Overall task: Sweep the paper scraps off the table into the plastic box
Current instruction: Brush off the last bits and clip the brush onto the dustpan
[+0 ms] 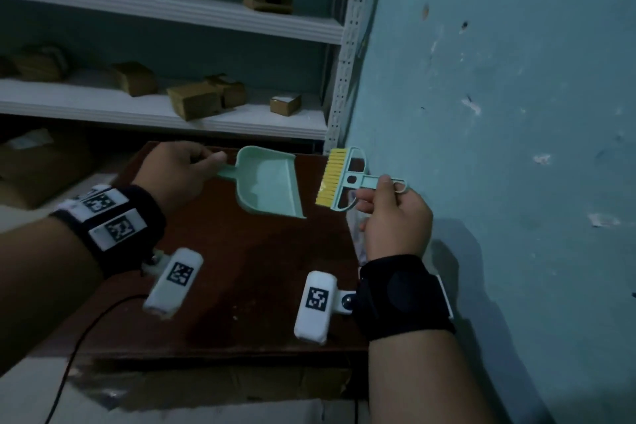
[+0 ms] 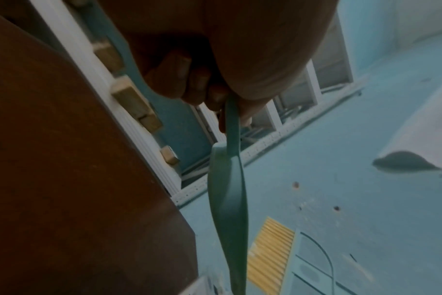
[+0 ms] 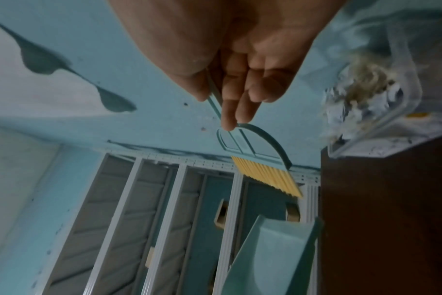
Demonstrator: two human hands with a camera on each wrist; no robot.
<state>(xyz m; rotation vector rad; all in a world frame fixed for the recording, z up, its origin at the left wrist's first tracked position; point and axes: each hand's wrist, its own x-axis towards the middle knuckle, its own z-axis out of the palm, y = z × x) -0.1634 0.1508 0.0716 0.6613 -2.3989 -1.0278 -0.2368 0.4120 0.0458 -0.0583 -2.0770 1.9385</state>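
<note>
1. Left hand (image 1: pixel 179 170) up over the far left part of the dark brown wooden counter (image 1: pixel 241 286), fingers curled tight round the stub handle of a mint-green plastic dustpan (image 1: pixel 272 184).
2. Dustpan held off the counter, open mouth turned toward the right edge, pan looking empty from the head view.
3. Seen edge-on from the left wrist: dustpan (image 2: pixel 230 199) hanging thin below the curled fingers (image 2: pixel 179 79).
4. Right hand (image 1: pixel 395 217) beyond the counter's right edge, pinching the handle of a small mint-green plastic brush with yellow bristles (image 1: pixel 347 179).
5. Bristles pointing left, toward the dustpan's mouth; brush just beside the pan, a narrow gap between them, not touching.
6. From the right wrist: fingertips (image 3: pixel 230 117) closed on the thin handle, brush (image 3: pixel 260 159) out ahead, dustpan (image 3: pixel 270 255) beyond it.
7. Clear plastic box (image 3: pixel 381 123) showing only in the right wrist view, next to the counter's edge, white and pale paper scraps (image 3: pixel 361 95) piled inside.
8. A few pale specks on the counter top near the middle, too small to identify.
9. Behind the far edge: white metal shelves (image 1: pixel 172 113) carrying small brown cardboard boxes (image 1: pixel 196 100); teal painted wall (image 1: pixel 499 79) along the right side.
</note>
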